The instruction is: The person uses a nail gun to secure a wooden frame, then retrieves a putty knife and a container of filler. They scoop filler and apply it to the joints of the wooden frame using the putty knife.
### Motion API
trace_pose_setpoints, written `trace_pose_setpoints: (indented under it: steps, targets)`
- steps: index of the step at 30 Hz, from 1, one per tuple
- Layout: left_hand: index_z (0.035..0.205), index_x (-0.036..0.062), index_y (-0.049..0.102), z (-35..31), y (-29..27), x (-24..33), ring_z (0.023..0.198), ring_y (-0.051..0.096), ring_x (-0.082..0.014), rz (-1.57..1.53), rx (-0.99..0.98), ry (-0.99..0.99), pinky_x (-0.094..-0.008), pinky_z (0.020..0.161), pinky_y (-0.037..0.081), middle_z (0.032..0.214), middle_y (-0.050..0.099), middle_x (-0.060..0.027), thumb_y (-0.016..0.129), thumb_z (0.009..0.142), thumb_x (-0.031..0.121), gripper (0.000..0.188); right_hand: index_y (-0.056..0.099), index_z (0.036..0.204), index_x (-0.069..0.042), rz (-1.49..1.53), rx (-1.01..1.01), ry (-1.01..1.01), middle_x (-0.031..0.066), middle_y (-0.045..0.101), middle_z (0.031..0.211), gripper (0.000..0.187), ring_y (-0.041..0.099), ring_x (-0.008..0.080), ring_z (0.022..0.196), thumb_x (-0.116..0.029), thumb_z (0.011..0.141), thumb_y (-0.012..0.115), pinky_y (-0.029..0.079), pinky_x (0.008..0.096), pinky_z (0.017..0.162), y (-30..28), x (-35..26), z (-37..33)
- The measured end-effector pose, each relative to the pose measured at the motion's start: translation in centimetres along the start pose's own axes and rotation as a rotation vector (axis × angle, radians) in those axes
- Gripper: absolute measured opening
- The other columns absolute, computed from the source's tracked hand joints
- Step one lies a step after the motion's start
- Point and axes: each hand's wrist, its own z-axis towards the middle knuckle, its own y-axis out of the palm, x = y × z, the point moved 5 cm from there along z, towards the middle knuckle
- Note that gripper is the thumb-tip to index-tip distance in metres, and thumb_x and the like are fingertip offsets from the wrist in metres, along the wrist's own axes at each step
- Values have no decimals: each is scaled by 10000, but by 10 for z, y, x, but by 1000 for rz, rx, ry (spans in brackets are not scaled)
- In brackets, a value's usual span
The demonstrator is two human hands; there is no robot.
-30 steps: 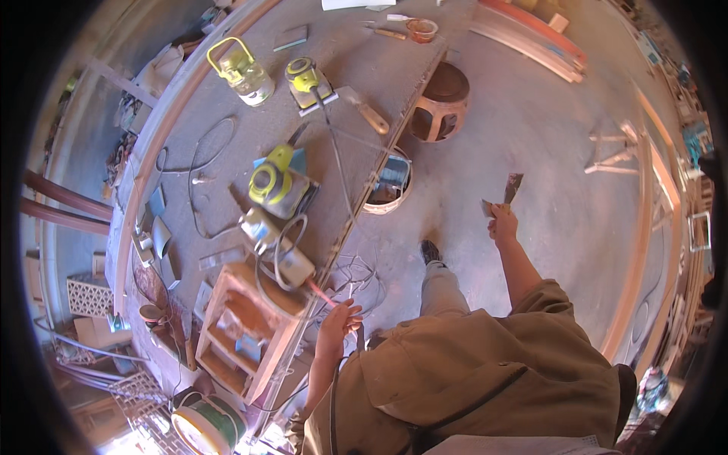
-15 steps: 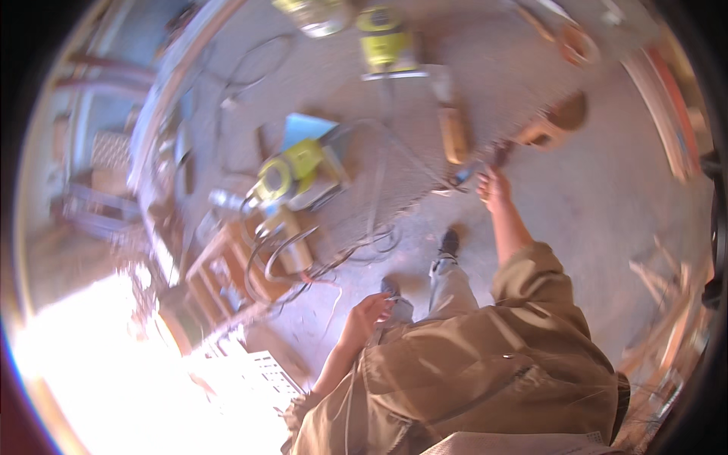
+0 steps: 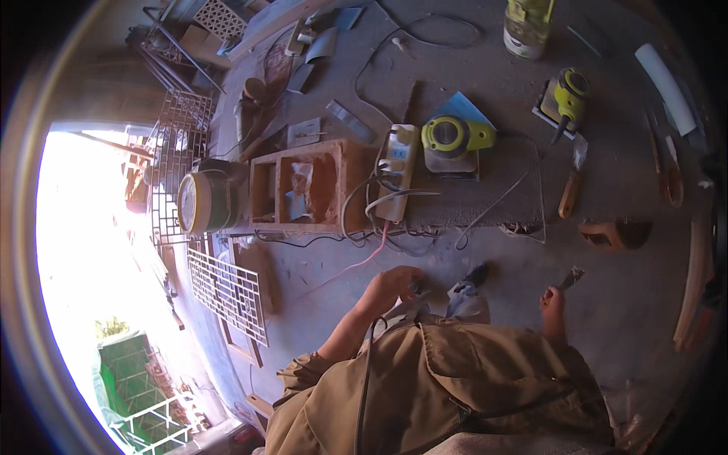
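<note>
My right hand is closed around a small dark tool with a frayed, brush-like tip, held low in front of the workbench. Its exact kind is hard to make out. In front of my legs, my left hand has its fingers curled in, and anything in them is hidden. Beyond my right hand, a brown wooden piece lies at the bench's near edge. A putty knife with a wooden handle rests farther back. Two lime-green power sanders sit on the bench.
A white power strip with tangled cords stands beside a compartmented wooden box. Left of it are a bucket and a white wire grid. A lime-green container and a white roll lie at the back.
My view has swung to the left. My right hand, holding the dark tool, has drawn back from the bench edge toward my body. My left hand stays low before my legs.
</note>
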Motion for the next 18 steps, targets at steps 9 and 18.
trace_pose_setpoints:
  steps: [9, 18]
  targets:
    - [1205, 23, 489, -23, -121, 19, 944, 548, -130, -209, 99, 310, -255, 807, 433, 1119, 555, -61, 454, 855, -31, 356, 518, 824, -45, -1138, 1, -1009, 53, 520, 720, 237, 555, 212, 679, -100, 631, 644, 479, 355, 648, -60, -29, -50]
    - [1066, 40, 591, 34, -400, 47, 847, 591, -148, 24, 746, 539, -259, 722, 462, 969, 620, -73, 511, 840, 62, 241, 447, 733, -109, -2276, 433, -1012, 37, 477, 714, 94, 498, 203, 588, -173, 796, 475, 417, 349, 480, -95, 26, -125]
